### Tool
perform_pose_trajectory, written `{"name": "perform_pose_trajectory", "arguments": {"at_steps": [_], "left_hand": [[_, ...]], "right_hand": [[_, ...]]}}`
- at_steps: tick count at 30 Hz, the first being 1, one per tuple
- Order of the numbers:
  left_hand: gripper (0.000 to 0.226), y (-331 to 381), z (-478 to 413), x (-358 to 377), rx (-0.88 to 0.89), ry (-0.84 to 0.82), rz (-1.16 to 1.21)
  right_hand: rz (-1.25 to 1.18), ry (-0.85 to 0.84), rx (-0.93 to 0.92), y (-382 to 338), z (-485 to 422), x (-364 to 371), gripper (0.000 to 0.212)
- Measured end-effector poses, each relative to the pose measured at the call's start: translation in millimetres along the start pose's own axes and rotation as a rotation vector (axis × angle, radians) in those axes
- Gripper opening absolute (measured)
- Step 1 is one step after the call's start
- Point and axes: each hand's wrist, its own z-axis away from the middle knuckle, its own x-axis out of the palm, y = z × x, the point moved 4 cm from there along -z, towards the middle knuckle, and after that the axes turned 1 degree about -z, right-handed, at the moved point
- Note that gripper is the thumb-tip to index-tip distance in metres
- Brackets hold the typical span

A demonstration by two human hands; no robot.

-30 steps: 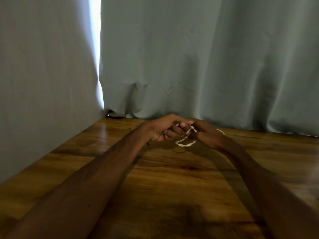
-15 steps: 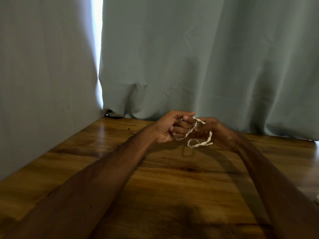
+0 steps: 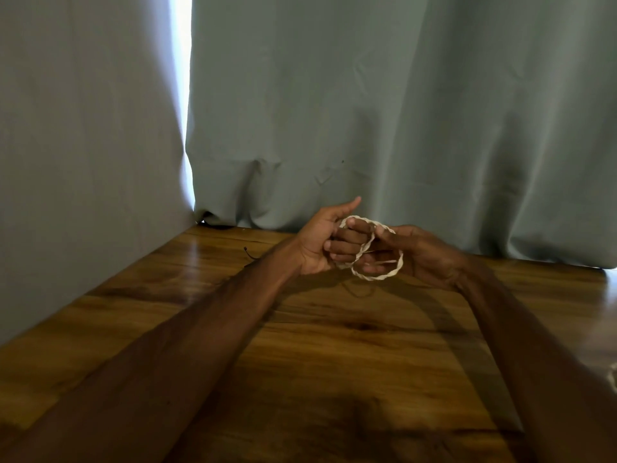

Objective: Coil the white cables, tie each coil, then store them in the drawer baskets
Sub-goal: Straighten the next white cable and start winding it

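Both hands up over wooden bench [image 3: 334, 345], close to grey curtain [image 3: 367, 111]. My left hand [image 3: 322, 245] curled, thumb up, white cable [image 3: 377, 277] looped round its fingers. My right hand [image 3: 422, 255] pinches same cable just beside; lower loop hangs between hands.

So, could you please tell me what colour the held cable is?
The cable is white, with a twisted, braid-like pattern; the head view shows it.

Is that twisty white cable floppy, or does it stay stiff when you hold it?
Probably floppy: the white cable bends into small loops around the left hand. It looks thin, so it is likely light. A loop droops below the right hand, so it would probably sag if released.
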Motion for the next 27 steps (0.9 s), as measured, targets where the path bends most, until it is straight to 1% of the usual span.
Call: {"name": "perform_pose_trajectory", "arguments": {"at_steps": [2,4,7,8,9,12,14,18,20,22,25,27], "left_hand": [[0.058,-0.5,1.2,-0.4,-0.012,-0.009,0.024],[0.058,-2.3,1.4,-2.3,-0.018,-0.004,0.030],[0.058,-2.4,0.4,-5.9,-0.025,0.074,0.006],[0.058,-2.1,-0.4,-6.1,-0.033,0.117,-0.013],[0.057,-2.2,-1.2,-5.6,-0.041,0.167,-0.027],[0.058,-4.2,-5.0,-4.3,-0.045,0.327,-0.069],[0.062,-5.3,-7.6,-4.2,-0.037,0.387,-0.112],[0.063,-4.6,-10.5,-11.5,-0.049,0.434,-0.160],[0.057,-4.9,-11.1,-12.8,-0.059,0.419,-0.249],[0.052,-6.8,-11.0,-13.0,-0.064,0.443,-0.362],[0.048,-11.1,-12.1,-10.5,-0.061,0.492,-0.482],[0.047,-13.5,-12.6,-8.9,-0.034,0.507,-0.508]], "right_hand": [[0.057,0.030,-0.035,0.9,-2.0,1.5,0.038],[0.130,0.064,-0.055,1.7,-3.0,1.1,0.055],[0.216,0.110,-0.082,0.9,-5.4,1.6,0.083],[0.239,0.122,-0.089,1.0,-6.6,1.9,0.086],[0.258,0.134,-0.096,0.8,-7.2,2.7,0.084],[0.306,0.163,-0.117,0.6,-8.2,2.1,0.053],[0.330,0.165,-0.109,1.5,-8.4,1.8,0.043],[0.334,0.157,-0.084,0.4,-7.4,1.4,0.042],[0.311,0.143,-0.058,0.2,-6.1,1.5,0.036],[0.256,0.122,-0.014,2.8,-6.0,2.4,0.031],[0.170,0.134,0.066,11.5,-6.7,2.9,0.032],[0.146,0.134,0.103,16.7,-6.7,3.8,0.032]]}}
